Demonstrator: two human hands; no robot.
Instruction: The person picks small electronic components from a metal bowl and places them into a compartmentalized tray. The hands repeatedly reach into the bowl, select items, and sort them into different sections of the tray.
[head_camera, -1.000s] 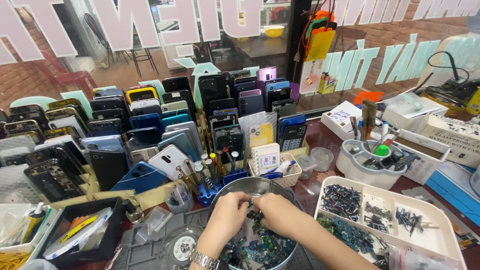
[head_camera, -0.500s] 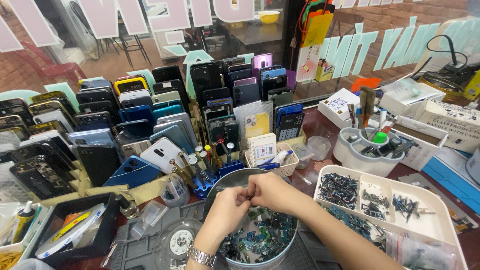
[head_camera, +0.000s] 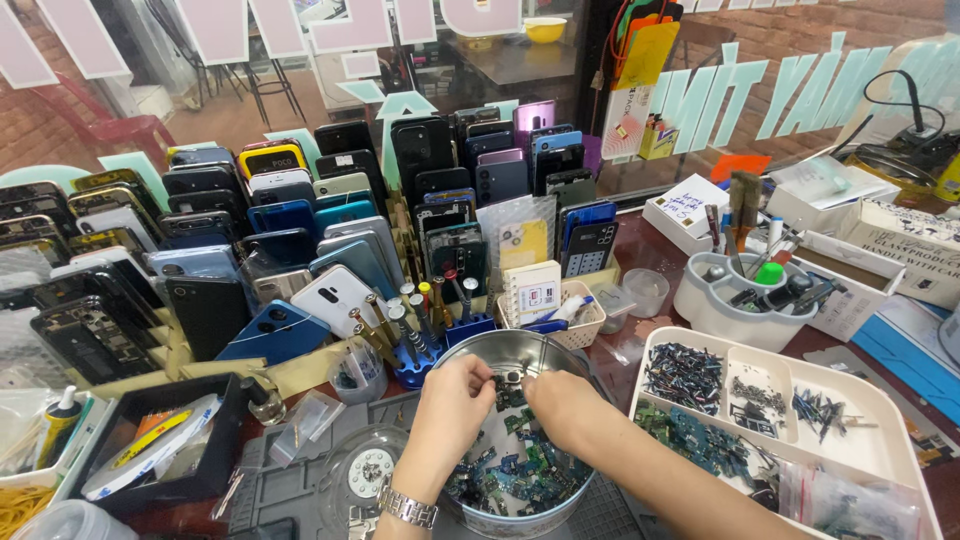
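Small circuit part (head_camera: 512, 378) pinched between fingertips of left hand (head_camera: 452, 395) and right hand (head_camera: 556, 402), above steel bowl (head_camera: 510, 345) of similar boards, beside white divided tray (head_camera: 905, 420) on worktop (head_camera: 650, 250).

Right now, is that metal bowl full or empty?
Partly full: the bowl holds small circuit parts low down, its inner wall bare above them.
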